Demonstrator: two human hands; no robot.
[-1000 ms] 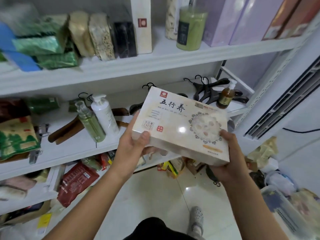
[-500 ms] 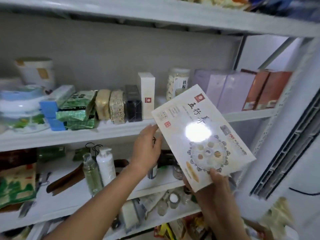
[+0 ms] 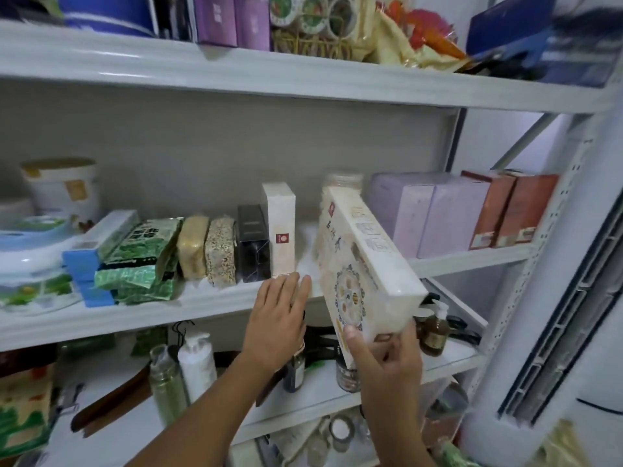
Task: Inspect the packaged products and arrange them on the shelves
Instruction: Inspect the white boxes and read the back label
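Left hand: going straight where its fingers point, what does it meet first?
The left hand likely meets the bare middle shelf between the tall white box and the held cream box; depth unclear.

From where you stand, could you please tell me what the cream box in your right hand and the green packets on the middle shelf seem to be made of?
The cream box looks like printed cardboard under glossy clear film, given its sharp edges and sheen. The green packets look like crinkled metallic foil or foil-look plastic: shiny creases.
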